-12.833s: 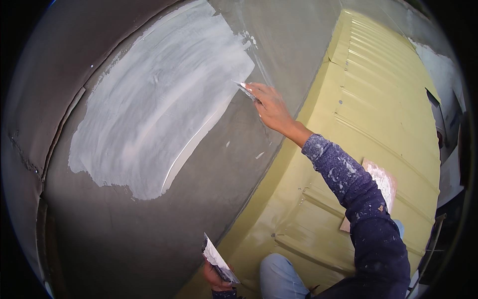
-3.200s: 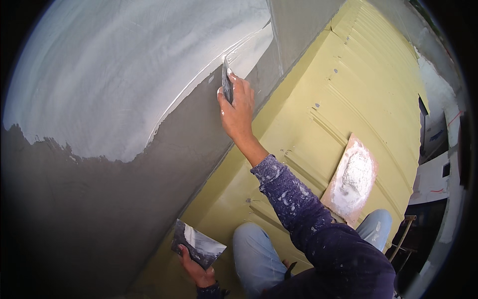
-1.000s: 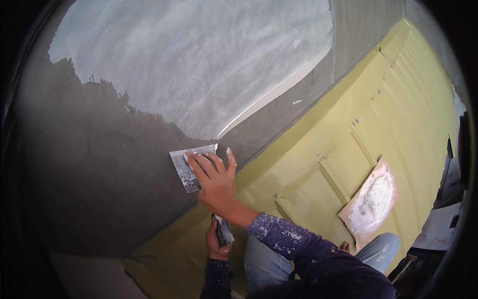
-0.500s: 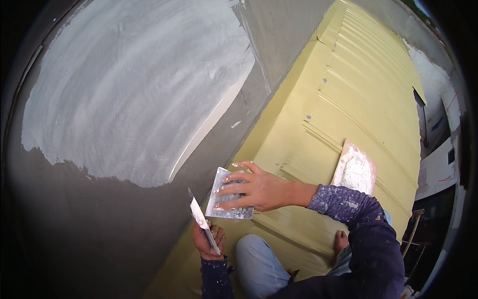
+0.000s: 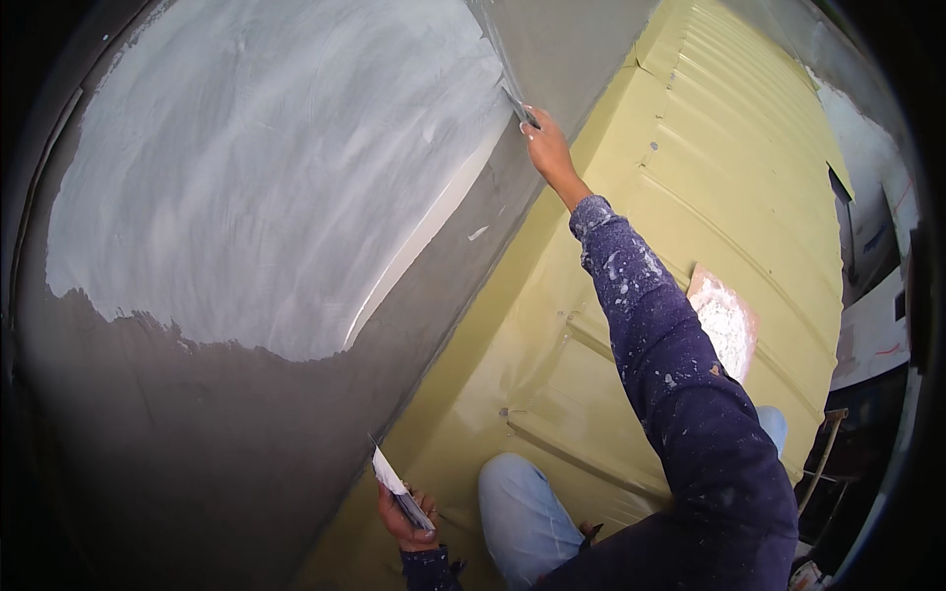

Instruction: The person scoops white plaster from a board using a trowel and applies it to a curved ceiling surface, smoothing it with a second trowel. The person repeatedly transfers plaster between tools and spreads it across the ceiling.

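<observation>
Since 0.5 s ago the right hand (image 5: 549, 148) has swung from mid-frame to upper middle, arm (image 5: 655, 315) stretched, pinching a blade (image 5: 520, 107) at the right edge of the patch (image 5: 286, 177). The blade looks thin, light and springy, probably slippery where wet, best gripped by its back edge. At lower middle the left hand (image 5: 402, 522), wrist drawn in beside the knee (image 5: 522, 502), clasps a 2nd blade (image 5: 414, 508) loaded with putty (image 5: 387, 473).

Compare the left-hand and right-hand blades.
The left blade carries white paste; the right blade shows mainly grey. The left blade is low, near the bent knee; the right blade is farther out, at the white patch's edge. Both are handheld.
</observation>
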Tool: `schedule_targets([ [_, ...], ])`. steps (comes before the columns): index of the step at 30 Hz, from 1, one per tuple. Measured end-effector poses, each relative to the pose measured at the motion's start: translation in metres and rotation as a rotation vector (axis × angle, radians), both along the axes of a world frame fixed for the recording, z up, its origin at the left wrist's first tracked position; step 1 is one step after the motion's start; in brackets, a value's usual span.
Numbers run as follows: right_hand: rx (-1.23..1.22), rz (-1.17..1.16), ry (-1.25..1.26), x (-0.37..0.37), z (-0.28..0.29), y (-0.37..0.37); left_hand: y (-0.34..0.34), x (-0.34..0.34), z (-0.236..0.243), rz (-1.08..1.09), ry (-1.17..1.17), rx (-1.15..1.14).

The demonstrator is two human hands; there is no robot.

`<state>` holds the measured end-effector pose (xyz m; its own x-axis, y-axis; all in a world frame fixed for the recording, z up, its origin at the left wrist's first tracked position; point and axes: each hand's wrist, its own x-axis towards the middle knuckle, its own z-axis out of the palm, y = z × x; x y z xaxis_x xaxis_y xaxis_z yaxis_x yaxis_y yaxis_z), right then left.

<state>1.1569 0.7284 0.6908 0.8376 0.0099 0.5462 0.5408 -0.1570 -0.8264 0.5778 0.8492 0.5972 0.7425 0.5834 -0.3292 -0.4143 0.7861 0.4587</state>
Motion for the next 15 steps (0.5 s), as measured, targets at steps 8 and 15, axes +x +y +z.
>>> schedule_targets([
  [8, 0.028, 0.074, -0.071, -0.211, -0.039, 0.08, -0.007, -0.048, -0.019, 0.004, 0.144, -0.026],
  [15, -0.052, 0.264, -0.114, -0.375, -0.047, 0.12, 0.003, -0.067, -0.04, 0.057, -0.001, -0.052],
])
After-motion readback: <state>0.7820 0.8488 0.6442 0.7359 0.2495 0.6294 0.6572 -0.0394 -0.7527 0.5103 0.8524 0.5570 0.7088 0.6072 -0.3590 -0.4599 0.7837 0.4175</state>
